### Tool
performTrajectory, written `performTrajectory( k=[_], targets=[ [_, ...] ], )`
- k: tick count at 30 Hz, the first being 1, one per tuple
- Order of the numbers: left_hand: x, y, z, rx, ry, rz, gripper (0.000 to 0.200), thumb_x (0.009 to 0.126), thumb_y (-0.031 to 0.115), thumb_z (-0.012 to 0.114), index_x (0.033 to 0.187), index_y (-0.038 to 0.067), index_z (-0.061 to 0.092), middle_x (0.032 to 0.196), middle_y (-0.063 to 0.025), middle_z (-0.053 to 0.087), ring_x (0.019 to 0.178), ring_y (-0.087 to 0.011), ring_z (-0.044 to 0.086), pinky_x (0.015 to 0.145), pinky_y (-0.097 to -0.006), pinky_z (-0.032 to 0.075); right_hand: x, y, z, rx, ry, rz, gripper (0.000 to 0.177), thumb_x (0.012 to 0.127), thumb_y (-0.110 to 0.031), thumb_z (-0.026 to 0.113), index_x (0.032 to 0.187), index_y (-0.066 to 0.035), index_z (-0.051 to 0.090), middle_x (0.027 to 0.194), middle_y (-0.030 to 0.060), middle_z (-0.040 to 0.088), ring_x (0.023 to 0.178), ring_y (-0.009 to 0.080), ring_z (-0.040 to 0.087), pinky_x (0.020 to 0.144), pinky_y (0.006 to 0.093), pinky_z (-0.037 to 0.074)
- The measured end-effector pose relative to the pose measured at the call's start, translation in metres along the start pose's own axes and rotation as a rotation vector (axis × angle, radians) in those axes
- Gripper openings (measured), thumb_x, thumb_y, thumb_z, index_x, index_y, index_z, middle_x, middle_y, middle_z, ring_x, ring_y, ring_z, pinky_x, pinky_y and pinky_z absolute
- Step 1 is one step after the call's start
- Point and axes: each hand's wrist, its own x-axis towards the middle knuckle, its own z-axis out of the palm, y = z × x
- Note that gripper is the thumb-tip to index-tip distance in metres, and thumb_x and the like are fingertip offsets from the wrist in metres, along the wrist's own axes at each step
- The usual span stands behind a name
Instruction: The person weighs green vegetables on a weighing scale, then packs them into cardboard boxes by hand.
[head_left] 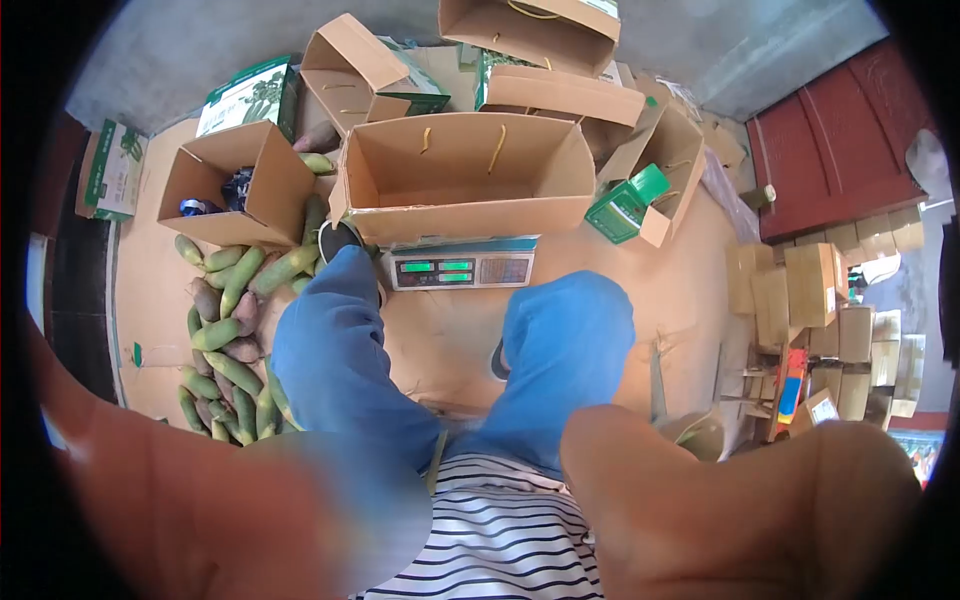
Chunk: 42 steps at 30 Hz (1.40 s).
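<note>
My left arm (220, 520) and my right arm (720, 500) are big and close, one on each side, and well apart. My left arm is blurry. I can't see any fingers, so I can't tell if my hands are open, closed or holding something.

The big open box (463, 222) is in front of me, past my knees. It sits on the scale (461, 273). Its long side goes from left to right, across my view. The open top points up, so I can see inside. Two yellow rope handles hang on the far wall inside. The scale lies the same long way, and its green lights face me.

On the floor (440, 340) by my left leg is a pile of long green vegetables (240, 282), with purple ones (245, 312) mixed in. Some point away from me, some slant, and one lies nearly sideways. Past the pile is a smaller open box (275, 185) with dark bags in it. On the right, a small green box (625, 207) tilts against a brown box (662, 150)
</note>
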Motion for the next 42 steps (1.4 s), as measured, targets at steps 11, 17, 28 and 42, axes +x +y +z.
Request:
performTrajectory(
  k=[11, 17, 28, 42],
  targets=[
    [-0.004, 0.009, 0.006, -0.002, 0.019, -0.018, 0.027, 0.081, 0.014, 0.06, 0.101, -0.003, 0.057, 0.104, -0.0159, 0.059, 0.098, -0.026, 0.057, 0.087, -0.0355, 0.043, -0.002, -0.02, 0.013, 0.117, -0.03, -0.022, 0.036, 0.089, -0.018, 0.053, 0.119, 0.002, 0.05, 0.117, 0.0187, 0.053, 0.106, 0.0255, 0.053, 0.086, 0.0308, 0.044],
    [-0.001, 0.018, 0.006, 0.023, 0.029, -0.035, 0.027, 0.081, 0.014, 0.06, 0.102, -0.003, 0.057, 0.104, -0.0156, 0.059, 0.098, -0.0255, 0.057, 0.087, -0.0352, 0.043, -0.009, -0.058, 0.026, 0.093, 0.027, -0.059, 0.037, 0.089, -0.019, 0.053, 0.12, 0.002, 0.05, 0.117, 0.019, 0.052, 0.106, 0.0261, 0.053, 0.086, 0.0312, 0.044],
    [0.005, 0.03, -0.002, 0.048, 0.02, -0.039, 0.027, 0.081, 0.013, 0.06, 0.102, -0.003, 0.057, 0.104, -0.015, 0.059, 0.098, -0.0245, 0.057, 0.087, -0.0346, 0.043, -0.003, -0.052, 0.027, 0.023, 0.08, -0.054, 0.039, 0.089, -0.02, 0.054, 0.121, 0.003, 0.049, 0.118, 0.0196, 0.052, 0.107, 0.0272, 0.052, 0.086, 0.0317, 0.044],
    [0.0, 0.021, -0.005, -0.006, -0.016, -0.052, 0.026, 0.082, 0.012, 0.06, 0.103, -0.003, 0.057, 0.105, -0.0142, 0.059, 0.099, -0.0233, 0.057, 0.087, -0.0339, 0.043, 0.01, 0.009, 0.055, 0.317, -0.022, -0.145, 0.041, 0.089, -0.021, 0.054, 0.122, 0.003, 0.048, 0.119, 0.0204, 0.051, 0.108, 0.0286, 0.051, 0.087, 0.0325, 0.044]
  ],
)
